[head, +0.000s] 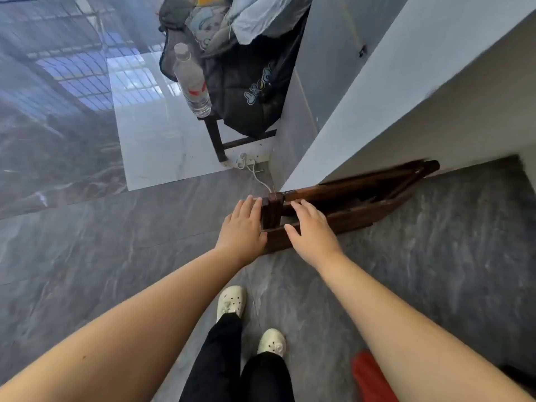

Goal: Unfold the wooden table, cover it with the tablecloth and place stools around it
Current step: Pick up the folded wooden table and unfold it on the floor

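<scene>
The folded wooden table [356,204] is dark brown and stands on its edge on the grey floor, leaning against a pale wall. My left hand [242,230] lies with straight fingers against the table's near end, by its folded legs. My right hand [311,230] rests on the table's top edge just right of that end, fingers spread and only slightly bent. Neither hand is curled round the wood. No tablecloth shows, and the only stool in view is a loaded one by the wall.
A dark stool [220,137] by the wall carries a black bag, bundled cloth [232,21] and a plastic water bottle [193,82]. A white power strip with cable [249,163] lies under it. My feet in white clogs [232,303] stand behind the table. A red object [371,378] sits at the lower right.
</scene>
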### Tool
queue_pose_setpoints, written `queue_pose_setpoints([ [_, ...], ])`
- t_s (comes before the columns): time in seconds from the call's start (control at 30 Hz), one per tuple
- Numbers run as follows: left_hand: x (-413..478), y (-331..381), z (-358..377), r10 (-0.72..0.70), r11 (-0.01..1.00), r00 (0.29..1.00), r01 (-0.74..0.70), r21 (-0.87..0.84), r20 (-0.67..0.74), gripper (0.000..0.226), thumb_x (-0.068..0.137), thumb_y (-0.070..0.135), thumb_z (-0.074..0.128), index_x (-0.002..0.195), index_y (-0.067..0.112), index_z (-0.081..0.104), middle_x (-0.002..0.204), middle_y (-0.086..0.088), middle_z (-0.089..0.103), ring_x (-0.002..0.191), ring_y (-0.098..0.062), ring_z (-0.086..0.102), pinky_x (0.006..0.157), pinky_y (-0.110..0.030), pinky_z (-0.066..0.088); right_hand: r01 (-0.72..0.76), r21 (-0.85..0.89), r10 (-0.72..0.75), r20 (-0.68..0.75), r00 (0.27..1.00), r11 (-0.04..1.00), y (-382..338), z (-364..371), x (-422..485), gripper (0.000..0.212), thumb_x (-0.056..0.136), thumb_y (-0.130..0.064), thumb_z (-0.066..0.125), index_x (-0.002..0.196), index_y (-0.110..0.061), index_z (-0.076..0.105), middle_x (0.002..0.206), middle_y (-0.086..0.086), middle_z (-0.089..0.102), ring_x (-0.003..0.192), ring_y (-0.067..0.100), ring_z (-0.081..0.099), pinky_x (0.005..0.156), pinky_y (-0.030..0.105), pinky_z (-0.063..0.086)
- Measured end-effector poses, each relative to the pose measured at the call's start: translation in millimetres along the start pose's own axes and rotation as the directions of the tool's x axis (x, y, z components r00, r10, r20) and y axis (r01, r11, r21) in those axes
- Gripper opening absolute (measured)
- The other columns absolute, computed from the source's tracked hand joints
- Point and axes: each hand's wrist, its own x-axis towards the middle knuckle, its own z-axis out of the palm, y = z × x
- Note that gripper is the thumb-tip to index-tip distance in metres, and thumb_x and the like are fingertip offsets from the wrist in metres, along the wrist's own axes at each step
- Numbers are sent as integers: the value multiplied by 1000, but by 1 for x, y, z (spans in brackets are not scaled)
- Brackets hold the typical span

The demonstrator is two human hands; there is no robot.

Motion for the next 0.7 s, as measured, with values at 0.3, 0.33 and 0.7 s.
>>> queue_pose_setpoints([
  [0.3, 65, -6, 25, 45, 990, 998, -51, 131, 54, 73, 94, 28, 48, 151, 19, 4, 159, -8, 6, 146, -28, 3, 117, -44, 12, -6, -294, 50, 142, 989, 956, 29, 15, 66, 73, 96, -33, 48, 152, -20, 3, 160, 6, -6, 147, 25, -5, 116, 41, 19],
  [0.33, 68, -6, 28, 51, 987, 997, -59, 151, 54, 72, 94, 28, 48, 151, 18, 4, 159, -9, 8, 146, -28, 5, 116, -43, 12, 3, -325, 49, 153, 987, 946, 33, 16, 69, 74, 96, -34, 48, 152, -20, 1, 160, 6, -7, 147, 25, -6, 116, 41, 18],
  [0.7, 76, -11, 40, 55, 998, 998, -54, 29, -44, 66, 87, 5, 55, 145, 18, 26, 136, -10, 43, 126, -30, 38, 101, -42, 36, 111, -588, -133, 6, 991, 801, 45, 26, 77, 78, 87, -20, 58, 149, -6, 12, 145, 12, 30, 136, 29, 26, 117, 38, 12],
])
